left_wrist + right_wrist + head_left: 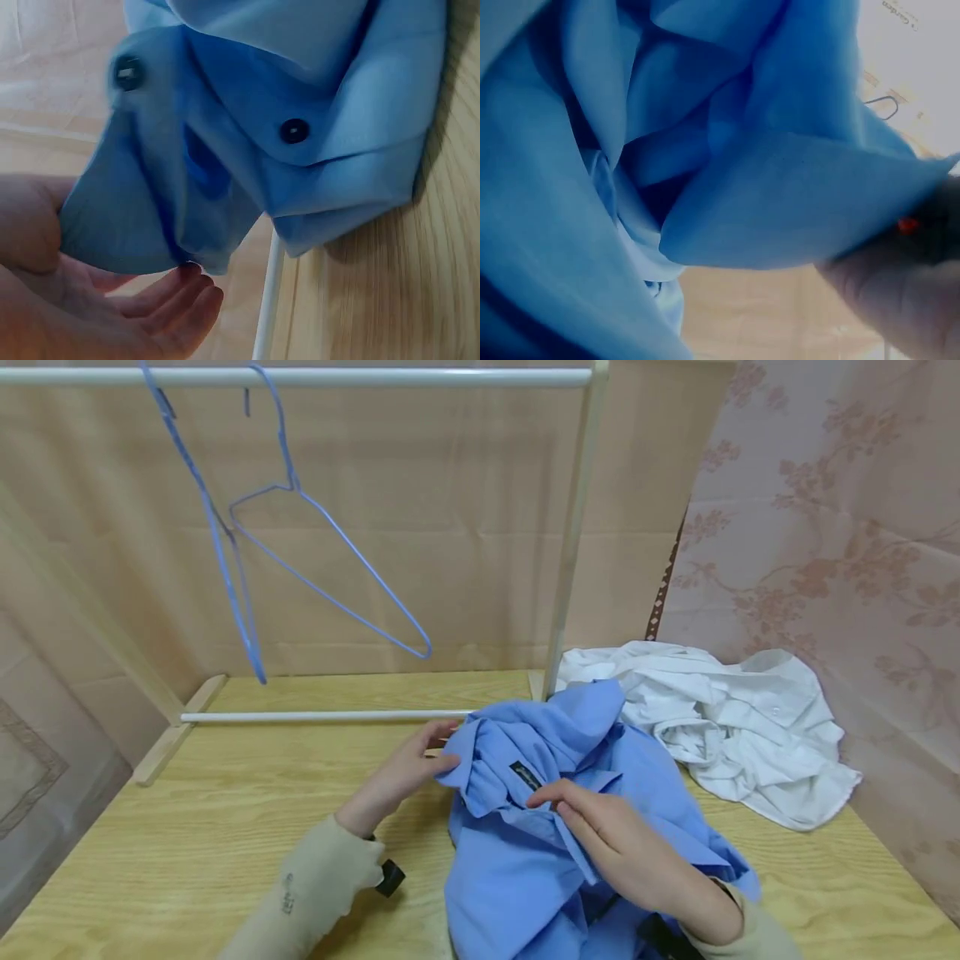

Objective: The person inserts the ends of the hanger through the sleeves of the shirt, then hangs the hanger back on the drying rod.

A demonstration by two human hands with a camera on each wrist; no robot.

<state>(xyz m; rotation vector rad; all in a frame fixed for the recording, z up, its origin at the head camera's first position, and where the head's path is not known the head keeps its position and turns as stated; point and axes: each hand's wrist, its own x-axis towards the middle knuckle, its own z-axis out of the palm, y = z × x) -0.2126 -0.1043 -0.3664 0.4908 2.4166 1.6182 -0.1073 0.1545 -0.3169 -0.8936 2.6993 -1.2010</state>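
A crumpled blue shirt (pixel 517 860) lies heaped on the table, its collar area with a small black label (pixel 526 775) facing up. On the shirt's left edge, my left hand (pixel 401 772) holds the cloth between thumb and fingers. In the left wrist view a flap (pixel 150 202) of the shirt hangs over that hand, with dark buttons (pixel 294 131) nearby. My right hand (pixel 622 843) pinches the collar's near edge just below the label. Blue folds fill most of the right wrist view, where part of the right hand (pixel 900 289) shows beside the collar (pixel 780 202).
Two blue wire hangers (pixel 360 556) (pixel 217 535) hang from the white rail (pixel 450 377) of a rack. A lower white bar (pixel 322 717) runs behind the shirt. Crumpled white clothing (pixel 720 718) lies at the right back, beside a flowered cloth wall (pixel 825 527).
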